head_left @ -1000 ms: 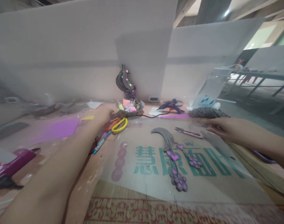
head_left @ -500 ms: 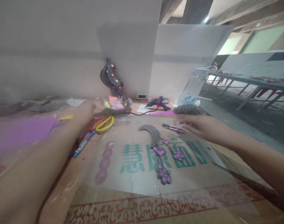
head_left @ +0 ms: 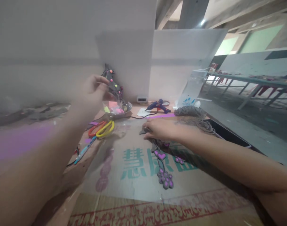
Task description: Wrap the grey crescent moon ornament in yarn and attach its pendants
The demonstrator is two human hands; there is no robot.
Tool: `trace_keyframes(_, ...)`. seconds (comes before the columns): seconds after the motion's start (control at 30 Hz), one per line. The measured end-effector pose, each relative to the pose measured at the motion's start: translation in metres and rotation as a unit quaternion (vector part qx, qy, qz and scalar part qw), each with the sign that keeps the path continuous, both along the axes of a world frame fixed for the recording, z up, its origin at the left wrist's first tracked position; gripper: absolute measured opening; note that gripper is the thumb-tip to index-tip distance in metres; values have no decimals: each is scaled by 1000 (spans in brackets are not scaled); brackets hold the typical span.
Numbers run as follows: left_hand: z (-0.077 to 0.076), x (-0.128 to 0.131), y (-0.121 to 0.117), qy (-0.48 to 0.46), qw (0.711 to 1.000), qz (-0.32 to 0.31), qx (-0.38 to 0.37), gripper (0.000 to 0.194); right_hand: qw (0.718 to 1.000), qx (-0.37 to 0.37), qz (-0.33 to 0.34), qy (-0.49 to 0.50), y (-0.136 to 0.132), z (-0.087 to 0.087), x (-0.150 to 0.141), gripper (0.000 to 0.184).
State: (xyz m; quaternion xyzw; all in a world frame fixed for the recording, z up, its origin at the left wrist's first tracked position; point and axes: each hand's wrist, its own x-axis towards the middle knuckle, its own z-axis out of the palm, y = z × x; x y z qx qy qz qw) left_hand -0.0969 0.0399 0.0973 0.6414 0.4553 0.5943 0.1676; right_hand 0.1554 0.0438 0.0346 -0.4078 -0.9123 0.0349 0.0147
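My left hand (head_left: pixel 96 86), partly blurred, is raised at the front edge of a grey crescent ornament with coloured pom-poms (head_left: pixel 114 84) by the wall. Its fingers are bent and somewhat apart; whether they touch the ornament is unclear. My right hand (head_left: pixel 157 129) has its fingers closed over a grey felt crescent (head_left: pixel 142 132) on the table, with one tip poking out to the left. From this crescent trail cords with a purple heart (head_left: pixel 160 155), a large grey-and-purple paw-shaped charm (head_left: pixel 165 179) and a smaller charm (head_left: pixel 180 160), partly shaded by my forearm.
A bowl of coloured bits (head_left: pixel 117 110) stands below the ornament. Scissors with yellow and red handles (head_left: pixel 105 129) and a blue pen (head_left: pixel 85 150) lie left. Behind are a glue gun (head_left: pixel 159 106), grey yarn (head_left: pixel 190 111) and a plastic bottle (head_left: pixel 192 89).
My left hand has risen from beside the bowl to the pom-pom ornament. My right hand has moved left from near the yarn and snips onto the felt crescent, covering most of it.
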Motion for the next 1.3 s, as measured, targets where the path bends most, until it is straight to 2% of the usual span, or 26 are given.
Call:
trace_keyframes(0.13,-4,28,-21,23,996,-78,-39,12,1000,-14,-4,-3,0,-3,-5,26)
trace_keyframes(0.23,-10,38,-28,82,991,-71,-83,15,999,-40,-21,8,0,10,4,25)
trace_keyframes(0.33,-15,39,-30,205,975,-9,-85,18,994,-65,-57,67,-3,36,21,23)
trace_keyframes(0.43,-16,36,-27,323,940,79,-71,22,984,-100,-82,119,-11,61,38,21)
trace_keyframes(0.5,-16,33,-25,363,922,121,-53,27,967,-135,-101,192,-20,74,46,12)
trace_keyframes(0.6,-19,25,-19,384,913,130,-49,31,934,-133,-127,306,-33,84,49,11)
trace_keyframes(0.67,-20,23,-16,407,905,118,-46,34,915,-120,-148,354,-40,86,48,13)
trace_keyframes(0.77,-19,29,-22,451,889,77,32,42,900,-134,-138,392,-43,85,45,18)
trace_keyframes(0.87,-19,48,-42,412,907,28,82,36,880,-144,-97,442,-45,82,41,24)
trace_keyframes(0.97,-26,70,-65,406,908,-78,72,42,843,-159,-52,511,-49,78,35,16)
trace_keyframes(1.03,-32,79,-75,407,905,-107,57,50,815,-193,-21,547,-53,75,29,22)
trace_keyframes(1.17,-40,82,-80,371,917,-134,50,29,762,-260,21,593,-64,70,19,30)
trace_keyframes(1.23,-38,80,-78,335,932,-132,51,23,755,-264,33,599,-68,70,17,26)
trace_keyframes(1.3,-33,77,-76,291,946,-143,24,25,767,-242,45,592,-70,71,18,20)
